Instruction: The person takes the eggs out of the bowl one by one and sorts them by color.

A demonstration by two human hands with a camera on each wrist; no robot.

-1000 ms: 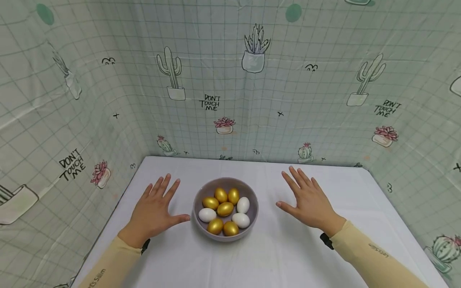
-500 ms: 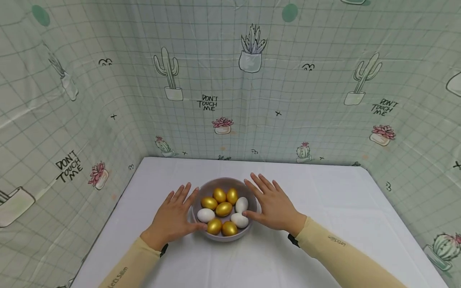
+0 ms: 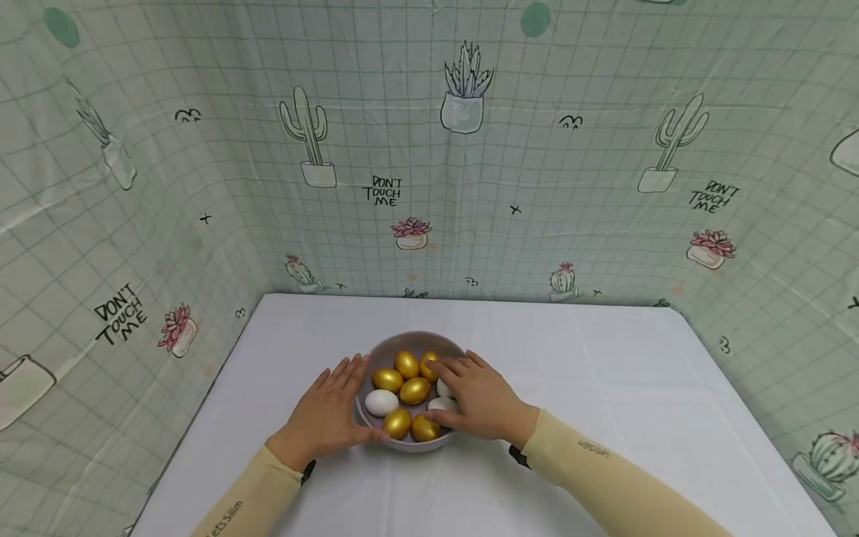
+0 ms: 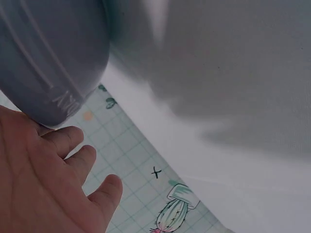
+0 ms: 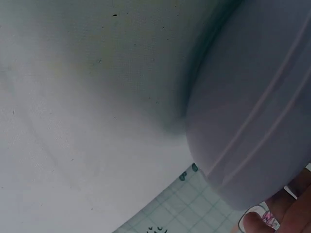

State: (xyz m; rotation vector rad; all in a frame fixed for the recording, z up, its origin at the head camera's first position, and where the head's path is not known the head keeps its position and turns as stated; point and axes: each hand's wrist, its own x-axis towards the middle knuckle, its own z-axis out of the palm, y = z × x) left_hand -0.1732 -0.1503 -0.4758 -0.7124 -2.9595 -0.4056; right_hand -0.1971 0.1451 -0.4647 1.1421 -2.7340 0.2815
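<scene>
Basically, left grip (image 3: 327,418) loose and wide, fingers extended along the bowl's (image 3: 411,447) left side, thumb at its near rim. Right grip (image 3: 482,400) loose too, fingers and thumb reaching over the right rim; neither holds anything firmly, exact contact unclear. Bowl sits upright on the table (image 3: 604,373), closer to left edge than right. Best handled, probably, with even pressure both sides, fingertips off the gold eggs (image 3: 414,390) and white eggs (image 3: 381,403), bowl level. Cloth (image 3: 510,171) beyond far edge.
</scene>
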